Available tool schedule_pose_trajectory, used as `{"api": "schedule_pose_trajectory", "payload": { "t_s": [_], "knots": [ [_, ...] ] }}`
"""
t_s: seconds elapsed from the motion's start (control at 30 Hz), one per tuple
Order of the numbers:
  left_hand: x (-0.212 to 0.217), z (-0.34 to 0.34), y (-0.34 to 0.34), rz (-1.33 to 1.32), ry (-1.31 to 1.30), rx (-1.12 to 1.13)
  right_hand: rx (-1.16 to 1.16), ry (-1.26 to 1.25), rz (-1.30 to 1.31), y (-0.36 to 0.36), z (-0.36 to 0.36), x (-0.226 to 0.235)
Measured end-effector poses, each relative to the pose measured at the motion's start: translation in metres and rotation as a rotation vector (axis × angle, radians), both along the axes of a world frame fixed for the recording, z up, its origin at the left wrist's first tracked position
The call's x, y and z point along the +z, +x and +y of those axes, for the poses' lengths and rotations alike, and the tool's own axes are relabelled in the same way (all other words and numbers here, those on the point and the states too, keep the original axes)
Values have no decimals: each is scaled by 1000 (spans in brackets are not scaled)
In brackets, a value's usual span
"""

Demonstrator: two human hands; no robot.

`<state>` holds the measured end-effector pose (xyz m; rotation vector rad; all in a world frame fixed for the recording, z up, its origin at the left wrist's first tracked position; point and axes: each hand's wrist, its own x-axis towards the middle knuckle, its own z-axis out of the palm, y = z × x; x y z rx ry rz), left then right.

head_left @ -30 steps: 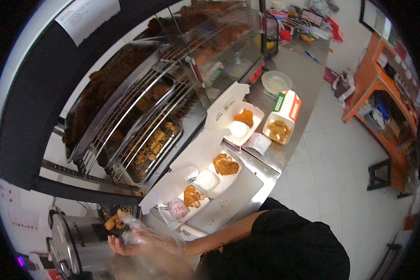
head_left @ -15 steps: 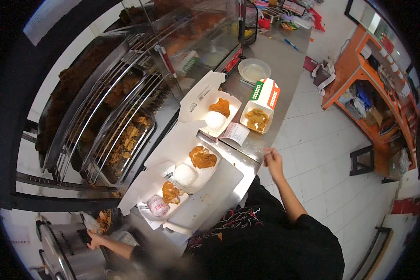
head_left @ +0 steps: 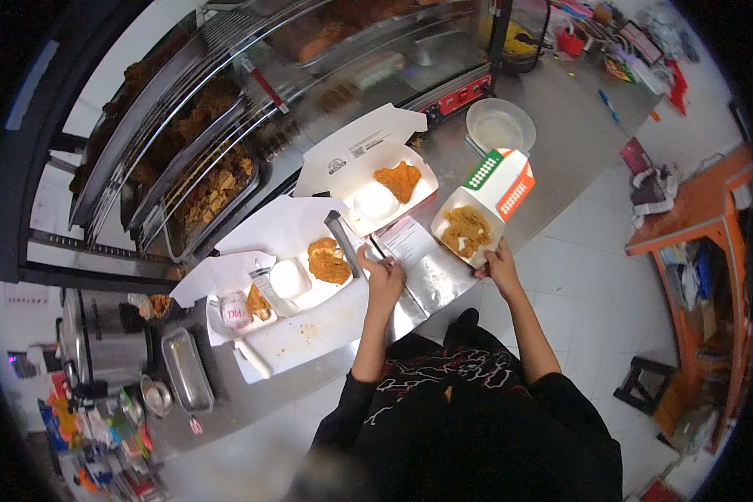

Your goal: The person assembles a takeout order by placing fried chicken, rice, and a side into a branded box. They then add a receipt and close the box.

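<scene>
My right hand [head_left: 497, 266] grips the near edge of a small white carton [head_left: 494, 201] with green and orange printed panels; fried pieces fill its open tray end. My left hand [head_left: 382, 274] is over the counter, thumb and fingers apart, by a printed paper slip [head_left: 408, 240] and a dark strip [head_left: 340, 237]. Beyond it, an open white box [head_left: 336, 163] contains fried chicken [head_left: 399, 180] and a white rice mound [head_left: 376, 202]. To its left, open boxes [head_left: 284, 222] hold rice [head_left: 289, 279], fried chicken [head_left: 328, 260] and a wrapped round bundle [head_left: 236, 309].
A glass display warmer [head_left: 268, 88] with racks of fried food stands along the far left. Behind the carton is a clear bowl [head_left: 500, 125]. A large pot [head_left: 105, 335] and a metal tray [head_left: 187, 368] are at left; an orange shelf [head_left: 686, 213] stands right.
My left hand has come from the pot at lower left to the boxes. My right hand has moved onto the carton. The view has shifted, showing more of the left counter.
</scene>
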<state>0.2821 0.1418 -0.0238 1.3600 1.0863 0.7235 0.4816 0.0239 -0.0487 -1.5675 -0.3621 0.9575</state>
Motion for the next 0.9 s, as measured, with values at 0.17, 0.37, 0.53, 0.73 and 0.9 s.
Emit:
{"api": "schedule_pose_trajectory", "payload": {
  "t_s": [0.17,0.37,0.53,0.73,0.9],
  "knots": [
    [-32,12,29,142,112,214,-8,65,60,46,-53,-2],
    [26,-1,16,992,502,312,-27,18,29,115,-103,13],
    [11,80,39,1234,253,346,4,-21,2,179,-106,28],
    [-51,100,-12,1222,199,320,128,-45,-96,299,-91,36],
    [-29,50,17,833,-162,308,170,-148,-199,404,-65,22]
  ]
}}
